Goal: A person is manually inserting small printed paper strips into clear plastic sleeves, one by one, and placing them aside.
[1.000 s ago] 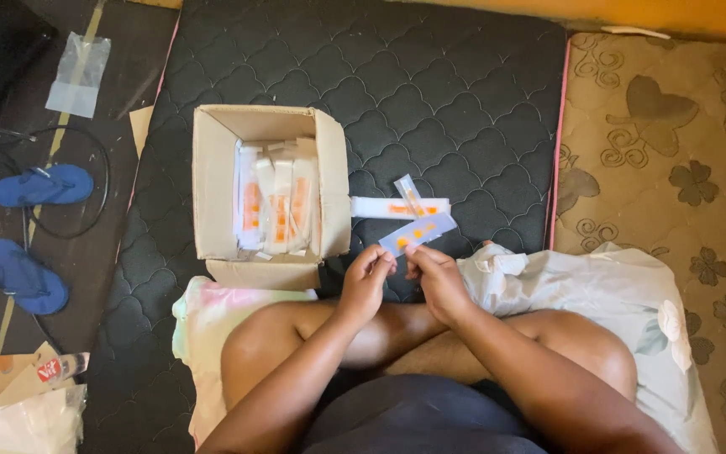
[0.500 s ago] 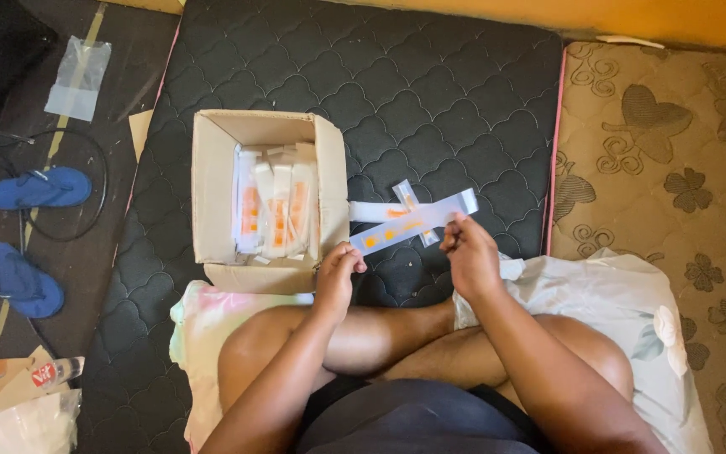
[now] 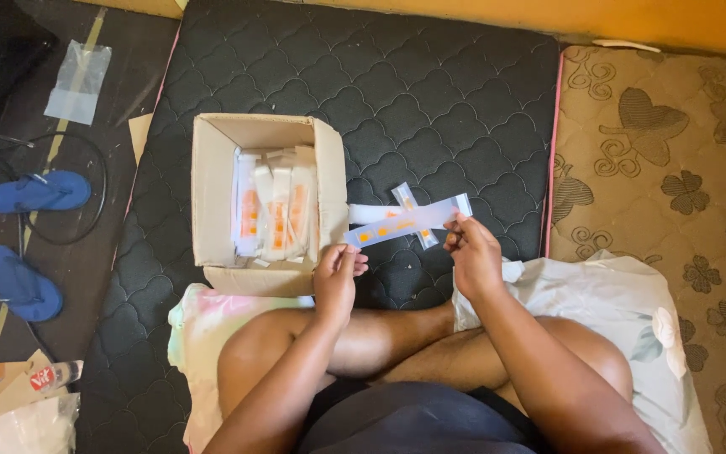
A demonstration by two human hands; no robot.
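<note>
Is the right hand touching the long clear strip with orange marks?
Touching. The head view shows the right hand with its fingers pinching the right end of the strip, which is lifted above the mattress.

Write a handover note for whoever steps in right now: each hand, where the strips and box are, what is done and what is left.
Right hand: pinches one end of a long clear strip with orange marks, held stretched over the black mattress.
Left hand: at the strip's other end, beside the cardboard box; whether it grips the strip cannot be told.
Box: open, in front of the left knee, holding a stack of similar white and orange packets.
Loose: two more strips lie on the mattress under the held one.
Done: three strips are out of the box.
Left: the stack in the box.
</note>
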